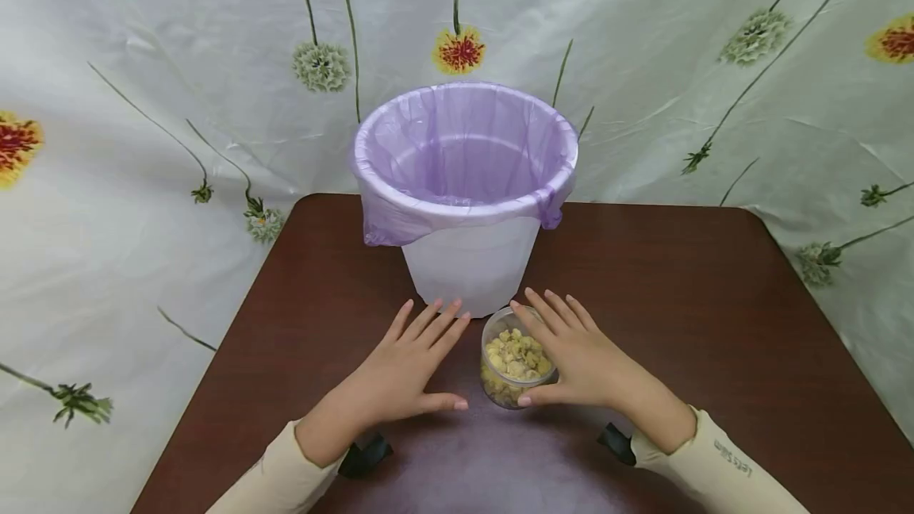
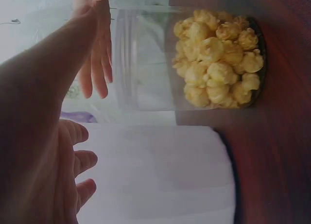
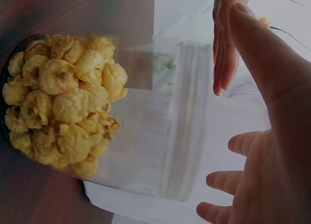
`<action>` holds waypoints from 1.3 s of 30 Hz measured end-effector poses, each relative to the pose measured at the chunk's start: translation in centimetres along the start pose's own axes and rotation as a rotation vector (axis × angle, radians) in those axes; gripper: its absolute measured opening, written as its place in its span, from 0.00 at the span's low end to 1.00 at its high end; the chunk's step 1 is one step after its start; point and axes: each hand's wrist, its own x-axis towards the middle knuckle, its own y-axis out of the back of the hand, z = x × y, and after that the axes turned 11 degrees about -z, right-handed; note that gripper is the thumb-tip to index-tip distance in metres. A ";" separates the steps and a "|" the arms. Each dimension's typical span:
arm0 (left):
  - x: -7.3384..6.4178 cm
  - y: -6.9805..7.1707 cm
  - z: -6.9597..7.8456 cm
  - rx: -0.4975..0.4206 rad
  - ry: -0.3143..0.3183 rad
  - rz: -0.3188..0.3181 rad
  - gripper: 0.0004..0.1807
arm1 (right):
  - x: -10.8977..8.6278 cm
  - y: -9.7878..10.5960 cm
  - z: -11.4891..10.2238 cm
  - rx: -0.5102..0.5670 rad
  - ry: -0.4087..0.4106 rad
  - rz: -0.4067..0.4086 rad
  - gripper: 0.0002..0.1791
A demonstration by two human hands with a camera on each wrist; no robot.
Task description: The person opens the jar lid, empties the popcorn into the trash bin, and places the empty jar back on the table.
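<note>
A clear round jar (image 1: 500,384) partly filled with yellow caramel popcorn (image 1: 516,354) stands upright on the table, with no lid on it. My right hand (image 1: 577,355) spreads its fingers over the jar's right side, palm down; whether it touches the rim I cannot tell. To the left of the jar my left hand (image 1: 401,375) hovers, fingers straight and apart, holding nothing. In both wrist views the popcorn (image 2: 218,61) fills the lower part of the jar, and the fingers are level with or above its rim (image 3: 187,122).
Just behind the jar stands a white bin (image 1: 467,264) lined with a purple bag (image 1: 467,153) folded over its rim. The dark brown table (image 1: 685,284) has rounded far corners. A white flowered cloth (image 1: 643,38) hangs behind and at the sides.
</note>
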 end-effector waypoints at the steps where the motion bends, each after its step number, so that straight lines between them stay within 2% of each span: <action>1: 0.0 -0.2 0.0 -0.003 -0.001 0.000 0.55 | 0.1 -0.1 0.0 0.001 -0.001 -0.001 0.60; 8: 0.0 -1.5 0.3 -0.042 -0.017 -0.003 0.57 | 0.5 -0.9 -0.1 0.007 -0.007 0.005 0.62; 15: 0.2 -2.5 0.6 -0.049 -0.006 -0.019 0.57 | 0.9 -1.3 -0.2 0.074 -0.025 0.023 0.59; 23: 0.5 -4.2 0.9 -0.089 -0.026 -0.002 0.58 | 1.4 -1.8 -0.3 0.096 -0.033 0.140 0.57; 28: 0.7 -4.7 1.3 -0.103 -0.038 0.004 0.59 | 1.3 -2.2 -0.6 0.124 -0.048 0.212 0.55; 33: 0.9 -4.9 1.9 -0.153 -0.024 0.073 0.62 | 1.0 -2.3 -1.0 0.217 -0.054 0.288 0.52; 39: 1.8 -5.3 2.8 -0.230 -0.006 0.292 0.66 | 0.9 -2.2 -2.0 0.352 -0.044 0.390 0.51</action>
